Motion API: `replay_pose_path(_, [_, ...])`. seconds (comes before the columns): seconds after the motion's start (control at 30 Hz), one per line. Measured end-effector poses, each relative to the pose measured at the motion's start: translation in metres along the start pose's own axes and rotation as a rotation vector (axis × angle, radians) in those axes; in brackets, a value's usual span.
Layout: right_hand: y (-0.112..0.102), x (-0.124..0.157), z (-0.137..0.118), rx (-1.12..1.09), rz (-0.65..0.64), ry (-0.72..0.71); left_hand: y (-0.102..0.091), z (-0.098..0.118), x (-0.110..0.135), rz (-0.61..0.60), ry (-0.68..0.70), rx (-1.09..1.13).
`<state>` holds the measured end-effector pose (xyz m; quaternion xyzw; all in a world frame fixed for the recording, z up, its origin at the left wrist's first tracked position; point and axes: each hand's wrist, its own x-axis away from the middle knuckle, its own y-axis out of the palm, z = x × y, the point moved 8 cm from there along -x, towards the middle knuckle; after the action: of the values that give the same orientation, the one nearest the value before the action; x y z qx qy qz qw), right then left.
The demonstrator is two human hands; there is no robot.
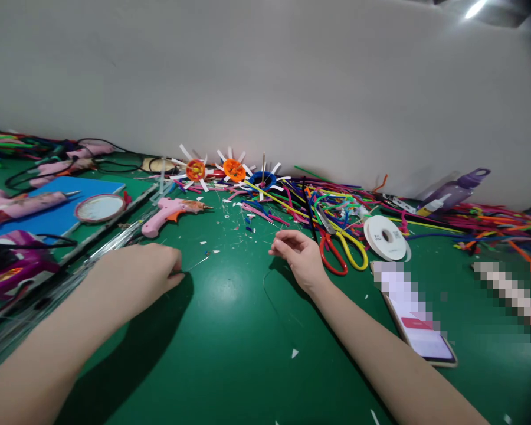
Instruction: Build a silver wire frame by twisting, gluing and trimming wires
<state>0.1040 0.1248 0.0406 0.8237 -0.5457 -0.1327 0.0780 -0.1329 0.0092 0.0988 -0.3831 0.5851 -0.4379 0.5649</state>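
Observation:
My left hand is closed in a pinch over the green table, left of the middle. From its fingertips a thin, straight, pale wire-like piece points up and to the right, its far end near tiny scraps. Across a gap, my right hand pinches a fine thread, which hangs in a loose curve below the fingers. Whether the thread joins the straight piece cannot be made out. Just right of that hand lie scissors with one red and one yellow handle.
A pink glue gun lies beyond my left hand. Flower-like pieces with white strips stand at the back, among pipe cleaners. At right are a white spool, a phone and a purple bottle. A blue board lies left.

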Motion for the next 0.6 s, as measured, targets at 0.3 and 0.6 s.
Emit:
replay_pose_path(0.3, [-0.001, 0.0, 0.001, -0.022, -0.019, -0.007, 0.03, -0.008, 0.009, -0.323, 0.006, -0.218])
replay_pose_path(0.6, [0.0, 0.002, 0.0, 0.009, -0.023, 0.006, 0.035, 0.0, 0.006, -0.632, -0.17, -0.222])
